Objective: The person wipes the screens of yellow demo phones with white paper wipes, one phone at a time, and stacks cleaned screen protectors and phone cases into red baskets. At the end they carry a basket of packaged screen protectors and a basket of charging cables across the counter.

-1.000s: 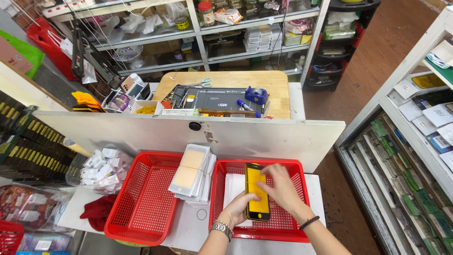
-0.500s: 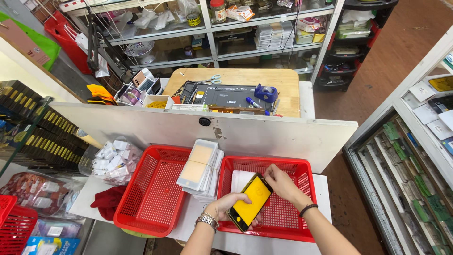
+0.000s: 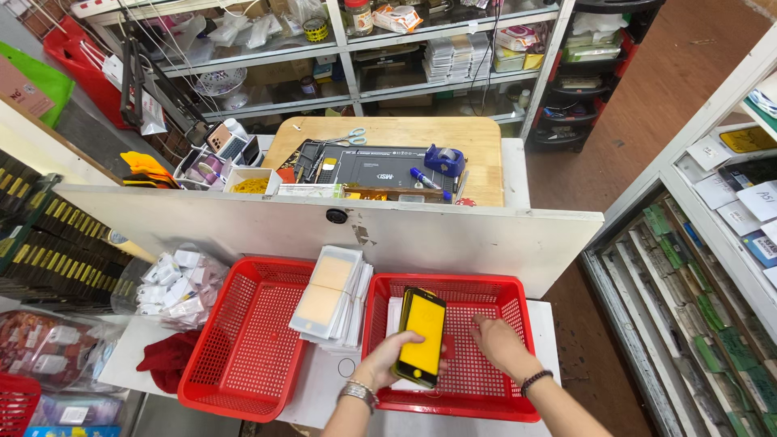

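A cluttered workshop is filling the frame: metal shelving crowded with packets is running across the top, a wooden workbench with a dark mat is sitting behind a white partition, and a white tabletop is lying along the bottom.

Near the bottom centre, the left hand is holding a yellow-faced phone panel, its fingers wrapping the lower left edge in a firm pinch. Half a second ago the panel was lying tilted and low over the right basket; it is now standing nearly upright (face to the camera) and lifted clear of the mesh, so it is looking like something being held up for a look rather than set down.

The right hand, just beside it, is resting inside the right red basket, fingers spread and loose, holding nothing, having let go of the panel it was touching a second ago. A white sheet is lying in that basket under the panel.

To the left, a stack of pale flat panels is bridging the rims of both baskets, and the left red basket is sitting beside a red cloth.
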Demonstrator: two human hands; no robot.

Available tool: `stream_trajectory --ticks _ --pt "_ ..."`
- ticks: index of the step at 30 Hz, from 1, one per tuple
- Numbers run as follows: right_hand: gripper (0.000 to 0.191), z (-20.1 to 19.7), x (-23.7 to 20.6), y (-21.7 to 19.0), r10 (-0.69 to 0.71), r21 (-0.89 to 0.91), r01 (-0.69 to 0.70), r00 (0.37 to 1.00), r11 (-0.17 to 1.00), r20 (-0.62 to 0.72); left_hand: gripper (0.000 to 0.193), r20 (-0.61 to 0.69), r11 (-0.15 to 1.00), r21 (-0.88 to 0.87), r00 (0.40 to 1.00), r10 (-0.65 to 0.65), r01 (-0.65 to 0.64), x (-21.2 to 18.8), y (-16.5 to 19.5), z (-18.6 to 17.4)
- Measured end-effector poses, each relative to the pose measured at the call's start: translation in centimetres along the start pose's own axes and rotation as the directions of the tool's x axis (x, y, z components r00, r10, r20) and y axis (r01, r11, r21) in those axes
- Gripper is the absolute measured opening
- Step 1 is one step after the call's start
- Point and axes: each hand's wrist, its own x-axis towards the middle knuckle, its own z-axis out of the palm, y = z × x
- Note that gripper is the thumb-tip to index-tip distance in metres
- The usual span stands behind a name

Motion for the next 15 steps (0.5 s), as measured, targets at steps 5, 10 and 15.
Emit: stream_trajectory --ticks 5,10,15 --pt "0.048 0.3 0.0 -1.8 0.127 0.861 -0.471 0.882 0.191 0.455 0.062 -0.166 0.962 0.265 0.979 0.12 -0.073 3.6 -1.5 3.3" --pt "0.042 1.4 0.0 -1.3 0.246 0.947 -0.322 0.918 0.001 0.311 0.066 -0.473 0.472 0.854 0.708 0.524 0.22 4.2 -0.7 3.3" --pt "0.043 3.4 0.0 -1.6 0.452 0.816 -0.358 0.882 0.453 0.136 0.078 -0.443 0.065 0.817 0.552 0.706 0.573 5.3 -0.1 2.6"
